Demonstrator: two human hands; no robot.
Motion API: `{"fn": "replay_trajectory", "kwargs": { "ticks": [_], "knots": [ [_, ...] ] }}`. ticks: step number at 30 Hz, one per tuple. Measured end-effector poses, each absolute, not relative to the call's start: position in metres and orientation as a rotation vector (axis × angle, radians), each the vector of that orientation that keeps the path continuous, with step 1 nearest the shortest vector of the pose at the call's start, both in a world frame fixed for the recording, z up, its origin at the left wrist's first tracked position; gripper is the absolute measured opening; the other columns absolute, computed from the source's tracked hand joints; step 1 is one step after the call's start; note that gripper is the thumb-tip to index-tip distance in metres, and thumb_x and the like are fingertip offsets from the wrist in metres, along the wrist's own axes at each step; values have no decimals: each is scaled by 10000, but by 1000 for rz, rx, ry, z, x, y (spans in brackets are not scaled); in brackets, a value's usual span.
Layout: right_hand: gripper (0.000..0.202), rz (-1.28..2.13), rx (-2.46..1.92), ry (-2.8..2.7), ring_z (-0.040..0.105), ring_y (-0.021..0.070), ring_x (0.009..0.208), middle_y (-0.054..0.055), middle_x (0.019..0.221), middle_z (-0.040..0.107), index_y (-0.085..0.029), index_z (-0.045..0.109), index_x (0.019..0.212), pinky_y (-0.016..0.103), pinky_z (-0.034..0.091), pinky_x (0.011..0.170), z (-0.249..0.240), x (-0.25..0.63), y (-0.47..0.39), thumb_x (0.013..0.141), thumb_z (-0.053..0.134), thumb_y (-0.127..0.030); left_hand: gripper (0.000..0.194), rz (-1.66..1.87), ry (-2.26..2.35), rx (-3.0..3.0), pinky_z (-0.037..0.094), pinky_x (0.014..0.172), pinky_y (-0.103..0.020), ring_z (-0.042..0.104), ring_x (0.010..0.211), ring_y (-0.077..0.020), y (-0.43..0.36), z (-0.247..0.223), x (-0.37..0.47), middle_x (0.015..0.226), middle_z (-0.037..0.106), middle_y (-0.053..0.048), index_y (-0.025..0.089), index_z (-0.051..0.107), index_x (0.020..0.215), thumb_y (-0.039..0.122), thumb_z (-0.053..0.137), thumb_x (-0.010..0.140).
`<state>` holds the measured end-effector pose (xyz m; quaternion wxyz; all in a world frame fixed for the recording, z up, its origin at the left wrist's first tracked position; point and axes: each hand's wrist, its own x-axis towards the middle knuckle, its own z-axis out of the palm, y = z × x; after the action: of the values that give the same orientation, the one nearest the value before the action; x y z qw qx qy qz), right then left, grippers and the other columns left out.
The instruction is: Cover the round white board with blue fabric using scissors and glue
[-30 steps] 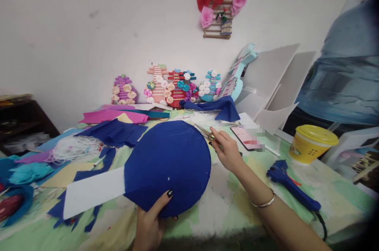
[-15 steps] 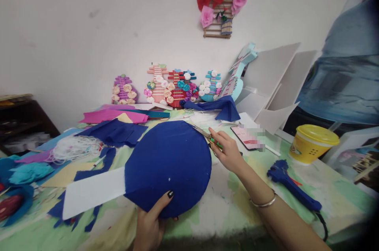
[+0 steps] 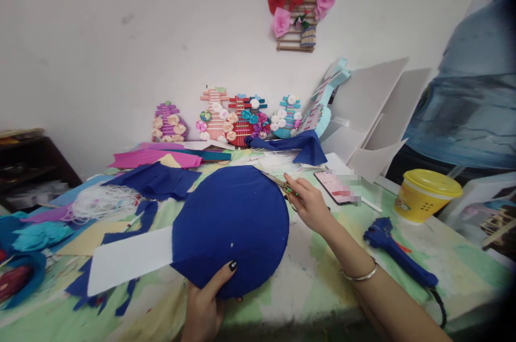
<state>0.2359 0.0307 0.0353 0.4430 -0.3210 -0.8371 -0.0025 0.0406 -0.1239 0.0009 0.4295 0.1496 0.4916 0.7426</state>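
A round board covered in dark blue material (image 3: pixel 229 223) has a bare white handle strip (image 3: pixel 131 260) pointing left. My left hand (image 3: pixel 209 296) grips its lower edge, thumb on top and the other fingers mostly hidden underneath. In my right hand (image 3: pixel 309 205) are scissors (image 3: pixel 278 180) with green on the handles, their blades lying along the board's upper right edge. The blades look nearly closed.
A blue glue gun (image 3: pixel 399 256) and a yellow tub (image 3: pixel 427 197) are at the right, a phone (image 3: pixel 332 187) behind my right hand. Blue scraps (image 3: pixel 155 179) and white string (image 3: pixel 102 202) lie left. Small decorated instruments (image 3: pixel 242 121) line the wall.
The board has shifted very slightly to the right. The scissor blades look closer together along its edge, and my right fingers have closed a little.
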Motion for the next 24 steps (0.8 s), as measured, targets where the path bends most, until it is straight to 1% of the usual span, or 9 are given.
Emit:
{"fn": "replay_trajectory", "kwargs": {
  "ticks": [3,7,10,13,16,18,21,24],
  "knots": [
    [446,-25,-788,-2080,535,206,826,69,870,564,-206,459,1331,342,473,729,35,236,31,890,425,-151,415,1852,1237,369,429,285,-217,580,433,-149,-125,3,42,649,668,-1,111,659,811,154,805,425],
    [430,-13,-804,-2054,547,207,818,78,883,581,-198,480,1314,344,476,720,34,236,32,889,428,-158,404,1823,1219,342,437,285,-226,580,439,-156,-123,2,38,652,668,-3,117,648,778,147,811,410],
    [413,27,-866,-1971,544,192,739,69,837,576,-175,509,1290,328,469,668,35,236,32,883,436,-181,406,1836,1173,320,438,266,-252,558,427,-158,-122,1,34,641,656,7,124,637,736,150,824,377],
    [404,82,-922,-1906,521,174,681,44,772,546,-157,541,1258,317,453,649,37,236,30,866,460,-209,411,1898,1143,306,442,270,-247,557,463,-153,-121,1,34,668,653,12,125,643,737,143,832,372],
    [418,141,-932,-1925,514,176,711,30,761,521,-155,547,1255,328,445,693,40,235,25,851,497,-251,401,1925,1126,287,460,299,-246,574,514,-157,-120,3,35,712,653,5,123,650,741,140,836,386],
    [430,184,-914,-1962,517,180,748,34,787,525,-156,534,1269,335,440,724,41,233,22,852,491,-251,411,1953,1112,277,465,308,-249,584,542,-160,-119,4,36,773,661,-1,128,653,763,140,837,396],
    [453,231,-884,-2013,517,183,788,45,832,536,-156,499,1303,339,439,746,39,229,18,856,463,-219,461,2001,1094,290,454,308,-241,590,570,-157,-118,6,37,885,672,-17,138,661,846,143,835,420],
    [477,252,-878,-2064,519,199,839,67,878,545,-143,465,1330,362,444,780,37,223,15,860,456,-219,491,2010,1100,315,454,324,-231,587,576,-145,-118,7,37,935,673,-27,147,660,919,140,825,456]
  ]
}}
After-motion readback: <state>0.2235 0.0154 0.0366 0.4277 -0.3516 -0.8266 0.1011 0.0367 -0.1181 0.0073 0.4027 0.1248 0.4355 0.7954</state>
